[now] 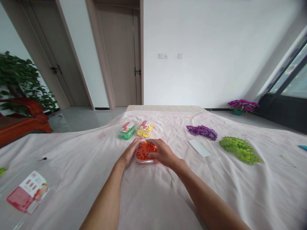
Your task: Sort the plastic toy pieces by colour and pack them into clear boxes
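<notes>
A small clear plastic box (pixel 146 162) filled with orange-red interlocking pieces (pixel 144 150) sits on the cloth in front of me. My left hand (pixel 130 152) is wrapped along the box's left side, fingers reaching toward its far corner. Over the right part of the box arches my right hand (pixel 164 153), its thumb above the orange pieces and its fingers at the far rim, thumb and fingers apart. Whether the right fingertips touch any piece I cannot tell. Just beyond are a lidded box of green pieces (pixel 127 131) and a lidded box of yellow pieces (pixel 145 128).
To the right lie a purple pile (pixel 202 131), a clear lid with a white label (pixel 199 148), a lime-green pile (pixel 240 149) and a thin stick (pixel 288 161). At near left is a large clear package with a red-and-white label (pixel 28 191). A pinkish cloth (pixel 153 198) covers the table in folds.
</notes>
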Demonstrator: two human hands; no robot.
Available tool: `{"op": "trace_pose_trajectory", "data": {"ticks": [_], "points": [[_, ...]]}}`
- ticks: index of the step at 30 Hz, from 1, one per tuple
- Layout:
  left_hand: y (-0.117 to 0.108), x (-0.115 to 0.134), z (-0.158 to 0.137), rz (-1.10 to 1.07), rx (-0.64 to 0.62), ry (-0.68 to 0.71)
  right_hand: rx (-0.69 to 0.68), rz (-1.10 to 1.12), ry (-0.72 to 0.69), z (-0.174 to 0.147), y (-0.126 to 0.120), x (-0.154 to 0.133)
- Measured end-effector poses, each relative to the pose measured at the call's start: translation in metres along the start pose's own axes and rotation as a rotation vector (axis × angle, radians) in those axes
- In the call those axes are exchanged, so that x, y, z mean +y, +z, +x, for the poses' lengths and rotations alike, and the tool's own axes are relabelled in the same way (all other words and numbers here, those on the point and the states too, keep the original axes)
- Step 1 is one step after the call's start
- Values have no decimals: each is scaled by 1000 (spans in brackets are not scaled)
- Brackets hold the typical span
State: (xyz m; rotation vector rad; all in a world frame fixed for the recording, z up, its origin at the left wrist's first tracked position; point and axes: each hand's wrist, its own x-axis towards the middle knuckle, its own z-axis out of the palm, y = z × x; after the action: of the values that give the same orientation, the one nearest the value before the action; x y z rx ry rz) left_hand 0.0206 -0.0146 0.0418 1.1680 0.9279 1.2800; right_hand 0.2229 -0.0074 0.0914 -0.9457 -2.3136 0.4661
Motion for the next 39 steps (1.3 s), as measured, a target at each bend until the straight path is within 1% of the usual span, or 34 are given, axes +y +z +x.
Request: {"op": "trace_pose_trajectory", "data": {"ticks": [2,5,11,16,19,22,24,27,29,31,33,35,37,39], "points": [[1,1,-1,-14,-11,3,-6,-19,-12,1,5,-5],[2,5,-4,-2,-33,-4,-11,-46,16,4,9,-8],[4,14,-9,8,-104,-77,-82,-100,70,6,12,-16],[5,14,-10,-29,-156,-76,-56,-118,108,3,14,-20],[6,14,-10,-26,-161,-87,-49,-46,81,5,14,-19],[7,16,-11,-25,-181,-85,38,125,78,9,2,-8],[7,17,-11,-20,-196,-80,136,172,157,12,-16,8],[6,16,-11,15,-190,-67,246,89,332,7,-52,47],[4,14,-10,31,-184,-55,269,-30,456,-5,-75,76],[3,11,-11,42,-166,-57,227,-225,629,-23,-90,101],[3,9,-11,55,-113,-72,143,-418,749,-46,-97,119],[3,7,-13,51,-62,-82,58,-538,826,-68,-95,128],[5,5,-14,20,-22,-65,2,-628,890,-87,-89,131],[8,2,-16,14,24,-27,-33,-693,919,-100,-81,130]]}}
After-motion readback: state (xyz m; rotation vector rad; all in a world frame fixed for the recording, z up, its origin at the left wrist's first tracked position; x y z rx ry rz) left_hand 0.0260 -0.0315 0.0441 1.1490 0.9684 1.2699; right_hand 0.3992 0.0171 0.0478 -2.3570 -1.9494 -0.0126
